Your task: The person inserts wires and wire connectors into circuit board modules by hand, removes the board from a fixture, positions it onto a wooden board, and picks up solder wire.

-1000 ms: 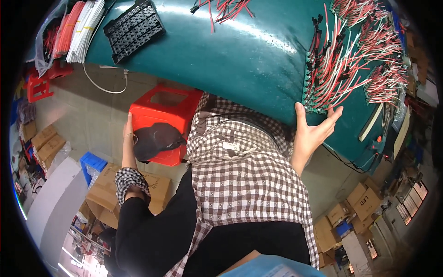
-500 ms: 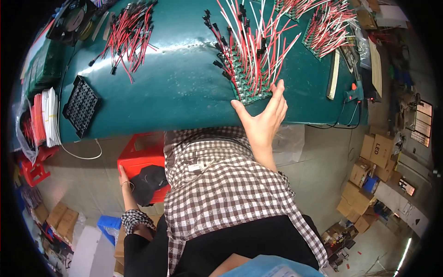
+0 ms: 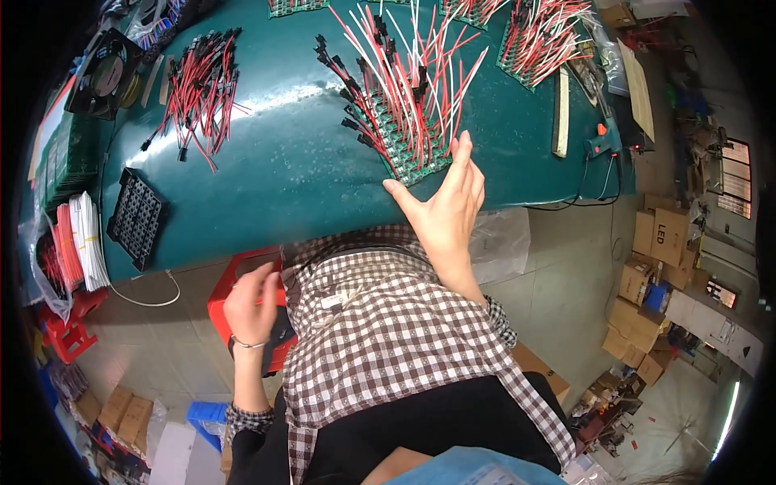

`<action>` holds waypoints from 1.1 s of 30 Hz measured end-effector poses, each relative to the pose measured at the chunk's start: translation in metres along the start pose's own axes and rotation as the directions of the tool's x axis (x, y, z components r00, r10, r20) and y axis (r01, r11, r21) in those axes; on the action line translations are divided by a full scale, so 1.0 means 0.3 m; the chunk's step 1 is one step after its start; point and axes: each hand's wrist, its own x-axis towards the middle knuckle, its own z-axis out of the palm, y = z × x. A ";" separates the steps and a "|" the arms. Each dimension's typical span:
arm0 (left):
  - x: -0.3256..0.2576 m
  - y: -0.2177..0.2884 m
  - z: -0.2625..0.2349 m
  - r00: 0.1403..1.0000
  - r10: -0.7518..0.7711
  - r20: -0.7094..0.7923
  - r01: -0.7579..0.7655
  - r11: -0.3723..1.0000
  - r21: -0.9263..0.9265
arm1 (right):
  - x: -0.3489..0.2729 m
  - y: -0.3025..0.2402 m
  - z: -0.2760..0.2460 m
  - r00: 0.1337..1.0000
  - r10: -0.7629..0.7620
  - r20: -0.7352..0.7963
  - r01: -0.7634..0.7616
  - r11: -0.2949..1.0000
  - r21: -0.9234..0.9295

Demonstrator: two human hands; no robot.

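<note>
A green circuit board panel point(image 3: 404, 158) lies at the near edge of the table, with red and white wires and black connectors standing up from it. My right hand point(image 3: 444, 206) spans its near end, thumb at the left corner and fingers along the right edge, gripping it lightly. In the air over a red stool point(image 3: 222, 311) is my left hand point(image 3: 252, 305), slightly blurred, with fingers loosely bent and apart and nothing seen in them. A dark cap point(image 3: 280, 330) on the stool is mostly hidden behind that hand.
On the green table point(image 3: 267, 186) lie a pile of red wires with black connectors point(image 3: 202, 93), a black grid tray point(image 3: 137, 218) and wire bundles point(image 3: 90, 242) at left. More wired boards point(image 3: 540, 48), a wooden strip point(image 3: 561, 113) and a glue gun point(image 3: 602, 141) are at right.
My left hand has come up off the stool's side toward the table's edge. My right hand stays on the panel. The whole view has shifted and turned slightly.
</note>
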 end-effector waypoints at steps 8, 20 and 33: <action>0.227 0.239 0.067 0.959 0.276 -0.070 -0.283 0.901 -0.328 | 0.031 -0.012 -0.039 0.998 0.058 0.021 -0.059 0.997 0.048; 0.328 0.341 0.198 0.963 -0.142 0.228 0.268 0.442 -0.856 | 0.026 0.006 -0.019 0.998 0.003 -0.067 0.012 0.975 0.224; 0.540 0.468 0.346 0.930 0.147 0.336 0.340 -0.693 -0.636 | 0.087 -0.093 -0.176 0.982 -0.045 -0.183 0.094 0.958 0.270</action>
